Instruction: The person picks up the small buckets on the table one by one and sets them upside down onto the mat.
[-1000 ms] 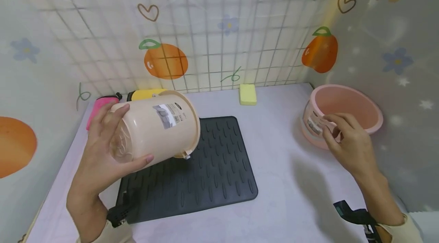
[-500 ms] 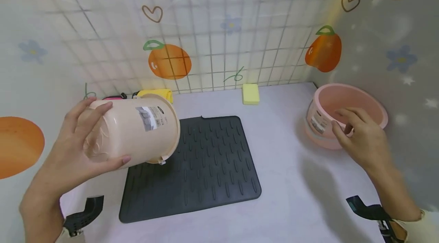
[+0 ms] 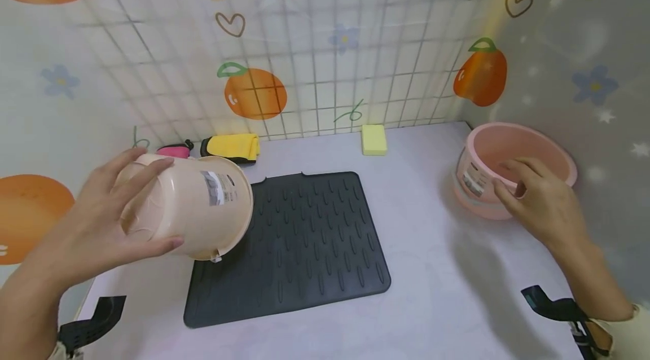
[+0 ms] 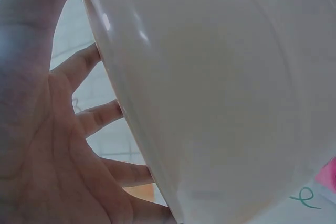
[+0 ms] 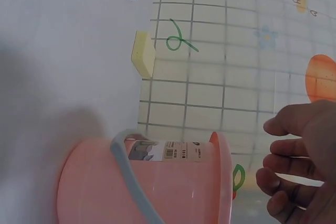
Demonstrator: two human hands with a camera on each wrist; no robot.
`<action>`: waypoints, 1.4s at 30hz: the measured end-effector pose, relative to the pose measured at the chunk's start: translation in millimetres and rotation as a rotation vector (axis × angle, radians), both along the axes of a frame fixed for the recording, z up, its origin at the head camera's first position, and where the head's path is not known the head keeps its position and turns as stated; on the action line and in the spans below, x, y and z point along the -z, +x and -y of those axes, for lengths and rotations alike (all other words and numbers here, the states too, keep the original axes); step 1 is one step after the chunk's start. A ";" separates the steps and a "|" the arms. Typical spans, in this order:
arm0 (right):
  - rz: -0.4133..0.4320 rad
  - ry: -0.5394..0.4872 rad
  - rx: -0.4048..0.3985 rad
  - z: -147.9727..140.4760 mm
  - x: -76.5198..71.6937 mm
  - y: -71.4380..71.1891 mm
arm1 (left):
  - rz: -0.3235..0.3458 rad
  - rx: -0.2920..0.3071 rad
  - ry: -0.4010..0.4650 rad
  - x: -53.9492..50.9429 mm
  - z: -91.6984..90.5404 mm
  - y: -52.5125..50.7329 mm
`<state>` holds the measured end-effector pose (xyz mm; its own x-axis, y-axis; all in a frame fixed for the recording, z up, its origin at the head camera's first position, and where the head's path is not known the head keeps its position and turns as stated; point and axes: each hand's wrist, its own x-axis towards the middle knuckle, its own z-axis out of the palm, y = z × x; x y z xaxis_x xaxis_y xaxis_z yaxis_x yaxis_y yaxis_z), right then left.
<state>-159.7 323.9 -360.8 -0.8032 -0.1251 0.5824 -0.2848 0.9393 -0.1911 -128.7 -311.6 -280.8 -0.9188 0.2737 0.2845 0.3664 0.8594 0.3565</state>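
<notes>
I clamp my left hand on the sideways beige bucket, at left by the mat, where a wide grip should prevent drooping, my right hand relaxed, apart from the pink bucket.

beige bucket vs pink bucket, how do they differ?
Pose: beige bucket is tipped sideways; pink bucket stands upright on the table.
Hold: left hand grips beige bucket; right hand is near pink bucket, not gripping it.
Shared: both have a printed label.

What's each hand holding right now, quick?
Left hand: holding the beige bucket, tipped sideways.
Right hand: open, holding nothing, near the pink bucket.
</notes>
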 end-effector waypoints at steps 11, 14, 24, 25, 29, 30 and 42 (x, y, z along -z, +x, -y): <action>0.217 0.022 0.047 0.1 -6.0 -9.1 | -0.008 0.065 -0.186 -5.5 -9.0 -11.4; 0.240 0.017 0.047 0.7 -6.6 -11.5 | -0.027 0.066 -0.245 -10.9 -8.7 -11.3; 0.309 0.020 0.072 -0.7 -4.9 -15.7 | 0.071 -0.040 -0.432 -28.9 -4.2 -12.3; 0.309 0.022 0.074 -1.0 -4.8 -16.0 | 0.079 -0.039 -0.448 -29.7 -3.1 -12.5; 0.315 0.029 0.084 -1.2 -4.9 -17.4 | 0.104 -0.082 -0.508 -30.5 2.5 -11.2; 0.312 0.032 0.085 -1.3 -5.0 -17.7 | 0.106 -0.090 -0.518 -30.2 4.1 -10.9; 0.307 0.035 0.091 -5.5 -3.5 -18.6 | 0.146 -0.008 -0.419 -24.6 0.5 -32.2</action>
